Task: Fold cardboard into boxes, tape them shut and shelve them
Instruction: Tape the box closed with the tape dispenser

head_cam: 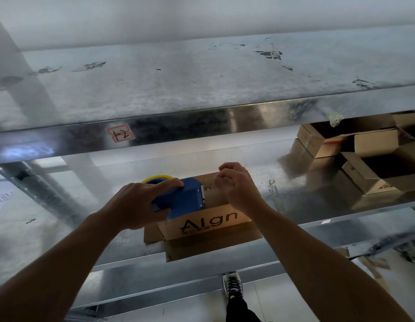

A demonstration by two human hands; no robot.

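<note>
Nearest: a shoe [233,284] on the floor, below the front rail of the metal shelf [285,217]. On that shelf, toward its near edge: cardboard box [209,225] printed "Algn", top flaps folded down.

Left hand [137,203] clasped around a blue tape dispenser [182,198], set on the left part of the box top, with the yellow-rimmed tape roll [155,180] at its far end. Right hand [236,188] just right of the dispenser's mouth, fingers curled over the box top; whether pinching a tape end, not discernible.

Step judged in hand: taping the box shut, near the start of a strip. Next move probably calling for the tape end held down firmly and the dispenser drawn straight along the seam.

Farther right: stacked boxes [364,154]. Above: upper shelf rail with label "12" [120,135].
</note>
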